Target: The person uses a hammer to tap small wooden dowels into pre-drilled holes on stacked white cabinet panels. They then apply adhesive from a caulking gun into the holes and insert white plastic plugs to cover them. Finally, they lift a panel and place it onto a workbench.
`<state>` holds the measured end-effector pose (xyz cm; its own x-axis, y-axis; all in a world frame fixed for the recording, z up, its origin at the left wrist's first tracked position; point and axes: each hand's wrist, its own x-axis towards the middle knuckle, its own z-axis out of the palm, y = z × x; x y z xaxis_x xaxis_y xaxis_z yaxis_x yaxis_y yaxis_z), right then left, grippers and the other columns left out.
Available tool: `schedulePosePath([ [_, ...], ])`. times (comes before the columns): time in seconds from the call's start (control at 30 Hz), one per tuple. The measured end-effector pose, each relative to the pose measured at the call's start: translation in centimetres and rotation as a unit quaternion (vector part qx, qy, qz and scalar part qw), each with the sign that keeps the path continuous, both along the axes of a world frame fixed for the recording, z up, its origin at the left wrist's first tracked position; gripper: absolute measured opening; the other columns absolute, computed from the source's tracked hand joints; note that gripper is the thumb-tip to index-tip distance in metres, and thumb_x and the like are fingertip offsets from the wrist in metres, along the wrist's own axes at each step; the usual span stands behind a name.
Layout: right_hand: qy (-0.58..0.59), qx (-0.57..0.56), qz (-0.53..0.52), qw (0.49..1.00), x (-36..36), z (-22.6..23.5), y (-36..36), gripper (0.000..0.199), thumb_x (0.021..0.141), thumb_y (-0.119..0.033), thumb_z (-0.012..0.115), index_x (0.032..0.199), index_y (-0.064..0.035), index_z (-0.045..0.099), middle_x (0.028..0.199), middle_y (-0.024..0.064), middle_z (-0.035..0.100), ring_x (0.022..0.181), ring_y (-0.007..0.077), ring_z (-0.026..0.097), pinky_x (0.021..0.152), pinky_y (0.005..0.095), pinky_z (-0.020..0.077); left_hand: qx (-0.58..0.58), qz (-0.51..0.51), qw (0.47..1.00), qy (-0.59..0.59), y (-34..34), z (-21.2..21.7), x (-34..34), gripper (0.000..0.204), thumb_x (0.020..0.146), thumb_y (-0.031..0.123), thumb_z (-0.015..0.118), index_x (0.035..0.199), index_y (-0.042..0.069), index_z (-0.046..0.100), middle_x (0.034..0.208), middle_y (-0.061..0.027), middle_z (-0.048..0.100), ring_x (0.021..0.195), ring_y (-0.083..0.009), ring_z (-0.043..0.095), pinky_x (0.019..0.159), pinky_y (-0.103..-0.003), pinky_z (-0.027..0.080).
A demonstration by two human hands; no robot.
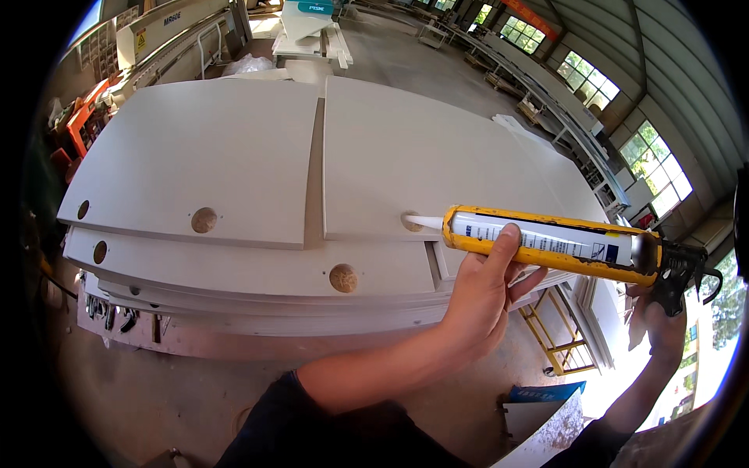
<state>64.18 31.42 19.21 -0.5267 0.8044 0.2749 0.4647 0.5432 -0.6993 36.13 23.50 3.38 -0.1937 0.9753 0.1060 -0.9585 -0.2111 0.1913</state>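
A yellow caulking gun [546, 269] with a white cartridge in it lies almost level across the right of the view. My left hand [488, 288] supports its barrel from below, the thumb pressed on the cartridge. At the far right my right hand [659, 324] is closed round the black handle. The white nozzle [425, 222] points left, its tip over a round hole in the right-hand white panel [437, 156]; whether it touches the hole is unclear. Beside that panel lies another white panel [211, 148] with round holes, their insides bare chipboard.
More white panels [234, 261] are stacked underneath, with hand tools [125, 318] below their left front edge. A yellow metal frame [558, 335] stands on the floor at right. Machines [168, 31] stand at the back left, and a long conveyor [546, 117] runs along the right wall.
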Motion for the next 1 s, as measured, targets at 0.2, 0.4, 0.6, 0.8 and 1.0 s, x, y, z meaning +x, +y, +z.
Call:
schedulePosePath([
  [0.2,0.006,-0.020,0.018,1.000,-1.9,3.4,-6.0,0.090,0.097,-0.075,0.055,0.124,0.0102,0.063,0.061,0.0143,0.061,0.044,0.0188,0.058,0.044,0.0293,0.0506,0.008,-0.060,0.998,-0.031,-2.4,0.4,-0.9,0.031,0.113,0.036,0.056,0.131,0.010,0.057,0.135,-0.0060,0.064,0.132,-0.0196,0.061,0.120,-0.044,0.049],
  [0.4,0.093,-0.088,0.027,0.991,-3.1,5.9,-10.9,0.098,0.105,-0.077,0.021,0.122,0.0088,0.065,0.068,0.0192,0.065,0.052,0.0235,0.061,0.051,0.0328,0.0527,0.018,-0.097,0.994,-0.055,-4.5,1.3,-2.5,0.033,0.114,0.036,0.053,0.134,0.010,0.054,0.138,-0.0067,0.064,0.137,-0.0211,0.058,0.123,-0.047,0.045],
  [0.6,0.128,-0.097,0.064,0.985,-4.2,4.3,-14.4,0.080,0.107,-0.065,0.033,0.122,0.0075,0.065,0.078,0.0175,0.067,0.056,0.0229,0.061,0.056,0.0329,0.0517,0.033,-0.124,0.991,-0.048,-5.8,1.4,-3.3,0.032,0.114,0.034,0.055,0.133,0.008,0.054,0.136,-0.0076,0.063,0.138,-0.0226,0.057,0.120,-0.047,0.050],
  [0.8,0.040,-0.038,-0.037,0.998,-0.3,3.1,-19.3,0.071,0.094,-0.054,0.069,0.127,0.0080,0.059,0.072,0.0161,0.067,0.052,0.0215,0.062,0.050,0.0324,0.0528,0.012,-0.159,0.987,-0.012,-15.0,1.2,-4.4,0.037,0.112,0.035,0.057,0.133,0.007,0.044,0.135,-0.0109,0.060,0.136,-0.0236,0.058,0.118,-0.049,0.053],
  [1.0,-0.013,-0.072,-0.098,0.993,-4.4,2.6,-20.4,0.077,0.085,-0.049,0.088,0.127,0.0075,0.057,0.067,0.0125,0.064,0.050,0.0193,0.063,0.047,0.0316,0.0522,-0.030,-0.142,0.989,-0.041,-14.2,-0.5,-4.9,0.035,0.112,0.035,0.059,0.131,0.008,0.048,0.136,-0.0110,0.060,0.133,-0.0253,0.060,0.120,-0.052,0.049],
])
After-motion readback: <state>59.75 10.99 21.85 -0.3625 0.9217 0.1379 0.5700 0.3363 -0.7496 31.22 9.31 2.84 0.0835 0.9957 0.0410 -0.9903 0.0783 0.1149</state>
